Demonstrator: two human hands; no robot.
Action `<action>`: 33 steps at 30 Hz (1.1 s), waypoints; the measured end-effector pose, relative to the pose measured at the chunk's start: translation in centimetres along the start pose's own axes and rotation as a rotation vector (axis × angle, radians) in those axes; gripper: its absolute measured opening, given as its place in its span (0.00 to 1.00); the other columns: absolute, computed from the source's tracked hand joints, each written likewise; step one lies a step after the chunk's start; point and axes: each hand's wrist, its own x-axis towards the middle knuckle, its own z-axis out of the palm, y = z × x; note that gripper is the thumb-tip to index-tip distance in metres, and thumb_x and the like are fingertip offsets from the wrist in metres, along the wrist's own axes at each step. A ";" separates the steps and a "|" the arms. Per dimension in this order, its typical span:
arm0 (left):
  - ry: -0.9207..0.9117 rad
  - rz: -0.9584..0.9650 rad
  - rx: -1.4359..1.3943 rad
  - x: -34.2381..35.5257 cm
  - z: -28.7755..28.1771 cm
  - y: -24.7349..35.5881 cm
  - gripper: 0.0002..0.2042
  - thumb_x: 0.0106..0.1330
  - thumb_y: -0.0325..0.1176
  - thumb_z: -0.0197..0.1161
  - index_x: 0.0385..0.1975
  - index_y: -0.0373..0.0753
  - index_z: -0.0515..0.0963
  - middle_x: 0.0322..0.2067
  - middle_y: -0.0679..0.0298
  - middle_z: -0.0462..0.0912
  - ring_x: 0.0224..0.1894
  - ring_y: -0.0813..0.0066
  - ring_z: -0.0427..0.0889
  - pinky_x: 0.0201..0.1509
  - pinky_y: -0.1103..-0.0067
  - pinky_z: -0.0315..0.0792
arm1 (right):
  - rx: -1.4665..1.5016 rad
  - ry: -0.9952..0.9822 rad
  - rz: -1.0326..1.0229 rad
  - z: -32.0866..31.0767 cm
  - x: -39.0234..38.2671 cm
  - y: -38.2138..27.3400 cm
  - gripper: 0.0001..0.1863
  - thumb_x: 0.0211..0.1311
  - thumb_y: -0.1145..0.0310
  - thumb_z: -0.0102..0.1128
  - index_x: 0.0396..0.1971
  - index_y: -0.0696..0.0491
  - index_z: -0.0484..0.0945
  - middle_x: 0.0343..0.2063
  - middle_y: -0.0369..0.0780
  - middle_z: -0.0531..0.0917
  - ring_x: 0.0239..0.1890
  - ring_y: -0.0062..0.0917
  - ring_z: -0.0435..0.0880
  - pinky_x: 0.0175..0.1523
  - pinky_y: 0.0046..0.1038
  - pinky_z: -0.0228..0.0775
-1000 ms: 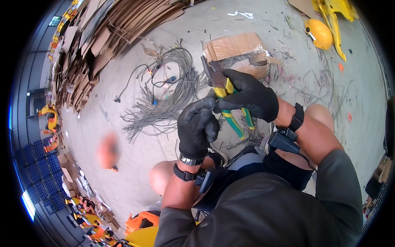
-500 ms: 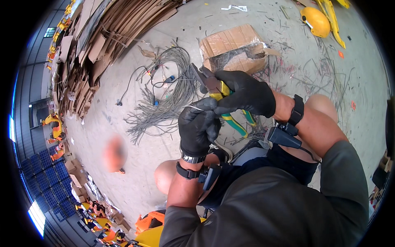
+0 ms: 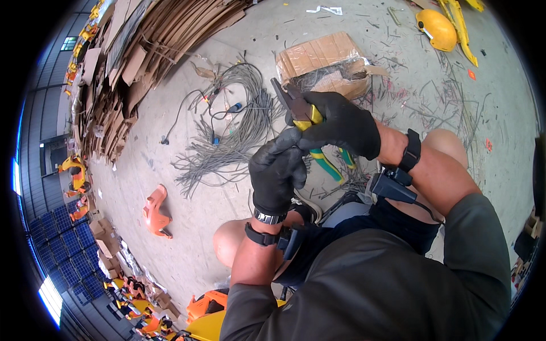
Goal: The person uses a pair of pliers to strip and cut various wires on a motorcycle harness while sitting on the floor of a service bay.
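My right hand, in a black glove, is wrapped round a pair of pliers with dark metal jaws and yellow-green handles. The jaws point up and to the left, away from me. Just below them my left hand, also gloved in black, has its fingers pinched together against the right fingertips. Whatever the left fingers hold, if anything, is hidden. Beyond the hands a large bundle of grey cables lies spread on the floor, with blue connectors among it.
A torn cardboard box holding dark wire scraps sits ahead. Flattened cardboard is stacked at the far left. An orange plastic piece lies on the left floor. At the far right is a yellow shell-shaped part, with cut wire bits scattered nearby.
A thin pale strand that stuck out of my left fingers no longer shows. The left hand has shifted slightly up and right. The pliers' jaws have risen and tipped slightly more upright.
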 end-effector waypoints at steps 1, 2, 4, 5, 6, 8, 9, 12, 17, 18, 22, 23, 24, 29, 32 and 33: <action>-0.005 -0.007 0.049 0.0 0.1 0.0 0.21 0.65 0.20 0.52 0.59 0.30 0.72 0.17 0.55 0.78 0.11 0.76 0.70 0.15 0.80 0.65 | 0.001 0.036 0.000 -0.1 0.0 0.2 0.28 0.49 0.66 0.70 0.51 0.60 0.74 0.37 0.37 0.81 0.39 0.18 0.77 0.46 0.25 0.71; -0.010 -0.014 0.098 0.0 0.1 -0.1 0.23 0.65 0.20 0.52 0.62 0.31 0.70 0.17 0.56 0.77 0.11 0.76 0.70 0.16 0.80 0.66 | 0.002 0.071 0.000 -0.2 0.0 0.4 0.29 0.50 0.66 0.70 0.52 0.60 0.73 0.38 0.37 0.81 0.40 0.18 0.77 0.46 0.24 0.72; -0.051 0.000 0.105 -0.1 0.0 -0.1 0.23 0.65 0.21 0.51 0.63 0.31 0.69 0.16 0.57 0.77 0.11 0.76 0.70 0.16 0.81 0.65 | 0.015 0.070 -0.018 -0.2 0.1 0.5 0.29 0.51 0.65 0.69 0.52 0.60 0.73 0.38 0.37 0.81 0.39 0.18 0.77 0.46 0.25 0.72; -0.093 0.013 0.110 -0.1 0.0 -0.1 0.24 0.66 0.21 0.50 0.64 0.31 0.68 0.15 0.59 0.76 0.11 0.76 0.70 0.16 0.81 0.65 | 0.029 0.069 -0.036 -0.2 0.2 0.6 0.28 0.52 0.65 0.69 0.53 0.60 0.72 0.38 0.37 0.81 0.39 0.19 0.78 0.46 0.25 0.72; -0.094 0.013 0.109 0.0 0.0 -0.2 0.24 0.66 0.21 0.50 0.64 0.31 0.68 0.15 0.59 0.76 0.11 0.76 0.70 0.16 0.81 0.65 | 0.028 0.070 -0.035 -0.3 0.3 0.9 0.28 0.52 0.65 0.69 0.53 0.60 0.72 0.38 0.37 0.81 0.39 0.19 0.78 0.46 0.25 0.72; -0.085 0.086 0.175 0.2 0.2 -0.4 0.21 0.69 0.25 0.50 0.62 0.31 0.70 0.14 0.61 0.75 0.11 0.77 0.69 0.17 0.83 0.64 | 0.026 0.060 -0.014 -0.4 0.4 1.4 0.27 0.52 0.65 0.69 0.52 0.60 0.73 0.38 0.37 0.81 0.39 0.19 0.78 0.46 0.24 0.72; -0.087 0.085 0.173 0.4 0.3 -0.3 0.21 0.69 0.25 0.50 0.62 0.31 0.70 0.14 0.61 0.75 0.11 0.77 0.69 0.17 0.83 0.64 | 0.025 0.062 -0.013 -0.4 0.3 1.4 0.27 0.52 0.65 0.69 0.52 0.60 0.73 0.38 0.37 0.81 0.39 0.19 0.78 0.46 0.24 0.72; -0.087 0.404 0.844 0.6 0.6 0.1 0.18 0.73 0.32 0.52 0.58 0.31 0.73 0.14 0.63 0.74 0.11 0.77 0.69 0.17 0.83 0.63 | -0.025 0.066 0.017 -0.4 0.3 1.2 0.27 0.51 0.66 0.70 0.51 0.60 0.73 0.38 0.38 0.81 0.39 0.19 0.78 0.46 0.24 0.72; 0.075 0.032 0.200 0.6 0.6 0.5 0.14 0.74 0.35 0.51 0.50 0.33 0.75 0.12 0.66 0.71 0.10 0.78 0.65 0.15 0.80 0.61 | -0.014 0.050 0.015 0.1 0.2 1.4 0.28 0.50 0.66 0.72 0.50 0.60 0.73 0.36 0.39 0.81 0.38 0.18 0.78 0.44 0.23 0.72; 0.077 0.034 0.201 0.6 0.3 0.5 0.14 0.74 0.35 0.51 0.50 0.33 0.75 0.12 0.66 0.71 0.10 0.78 0.65 0.15 0.80 0.61 | -0.014 0.048 0.013 0.1 0.3 1.1 0.28 0.50 0.66 0.72 0.50 0.60 0.73 0.36 0.39 0.81 0.38 0.18 0.78 0.44 0.23 0.72; 0.035 0.109 -0.024 0.6 -0.2 0.8 0.12 0.74 0.32 0.50 0.51 0.34 0.74 0.10 0.67 0.68 0.09 0.78 0.62 0.15 0.80 0.58 | 0.016 0.027 0.053 -0.1 0.3 0.4 0.28 0.52 0.68 0.71 0.52 0.60 0.72 0.37 0.40 0.82 0.37 0.19 0.81 0.44 0.25 0.75; 0.022 0.122 -0.120 0.6 -0.3 0.8 0.12 0.73 0.31 0.53 0.49 0.32 0.75 0.12 0.65 0.70 0.09 0.78 0.64 0.15 0.80 0.61 | 0.134 0.033 0.065 -0.1 0.2 0.3 0.28 0.53 0.68 0.70 0.53 0.61 0.71 0.38 0.41 0.83 0.37 0.20 0.82 0.43 0.25 0.76; 0.011 0.135 -0.217 0.6 -0.3 0.9 0.11 0.71 0.29 0.56 0.48 0.29 0.76 0.13 0.63 0.73 0.10 0.78 0.67 0.14 0.81 0.63 | 0.134 0.031 0.065 0.0 0.2 0.4 0.28 0.53 0.68 0.70 0.53 0.61 0.71 0.38 0.41 0.83 0.37 0.20 0.82 0.43 0.25 0.76; 0.072 0.115 -0.046 0.7 -0.2 1.0 0.12 0.71 0.30 0.54 0.48 0.30 0.76 0.12 0.64 0.72 0.10 0.78 0.65 0.14 0.80 0.61 | 0.183 0.101 -0.077 0.4 0.2 0.9 0.22 0.54 0.67 0.70 0.46 0.60 0.75 0.34 0.38 0.82 0.36 0.17 0.79 0.41 0.23 0.73; 0.132 0.095 0.120 0.6 0.3 1.1 0.13 0.71 0.31 0.54 0.49 0.30 0.76 0.12 0.65 0.71 0.10 0.79 0.65 0.15 0.81 0.60 | 0.024 0.121 -0.141 0.4 0.5 1.6 0.23 0.53 0.64 0.71 0.45 0.60 0.74 0.34 0.38 0.81 0.35 0.19 0.78 0.42 0.25 0.72; 0.145 0.091 0.150 0.6 0.5 1.2 0.13 0.71 0.32 0.55 0.49 0.30 0.76 0.12 0.65 0.71 0.10 0.79 0.65 0.15 0.81 0.60 | 0.024 0.120 -0.139 0.4 0.5 1.7 0.23 0.53 0.64 0.71 0.45 0.60 0.74 0.34 0.38 0.81 0.35 0.19 0.78 0.42 0.25 0.72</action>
